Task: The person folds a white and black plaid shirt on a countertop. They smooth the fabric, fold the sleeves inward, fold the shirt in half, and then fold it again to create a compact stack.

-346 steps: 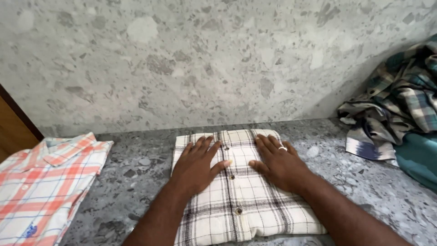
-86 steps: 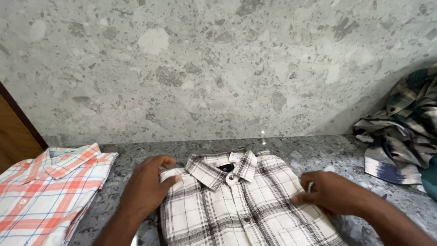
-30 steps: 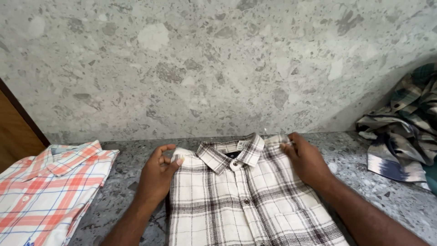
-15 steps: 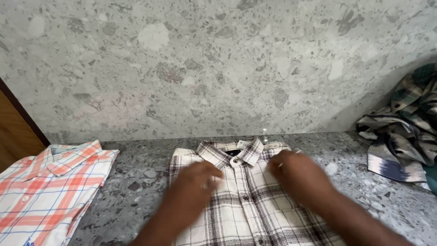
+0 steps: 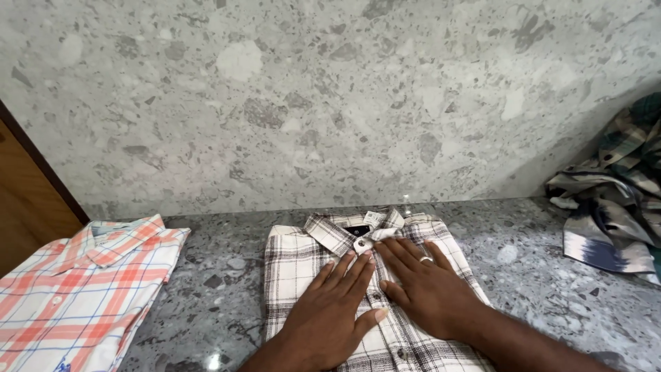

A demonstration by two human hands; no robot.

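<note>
A folded white shirt with dark brown checks [image 5: 292, 265] lies collar-up on the grey speckled counter [image 5: 220, 289]. My left hand [image 5: 334, 310] lies flat on its front, fingers together and pointing toward the collar [image 5: 344, 231]. My right hand [image 5: 427, 286], a ring on one finger, presses flat beside it on the button line. Both palms rest on the cloth and grip nothing.
A folded orange, white and blue checked shirt [image 5: 76, 289] lies at the left. A heap of unfolded green and dark plaid clothes [image 5: 616, 200] sits at the right. A speckled stone wall [image 5: 330, 103] rises behind; a wooden panel [image 5: 27, 207] is at far left.
The shirt was turned from back-up to collar-up. My hands left the collar corners and came down flat onto the middle of the shirt front.
</note>
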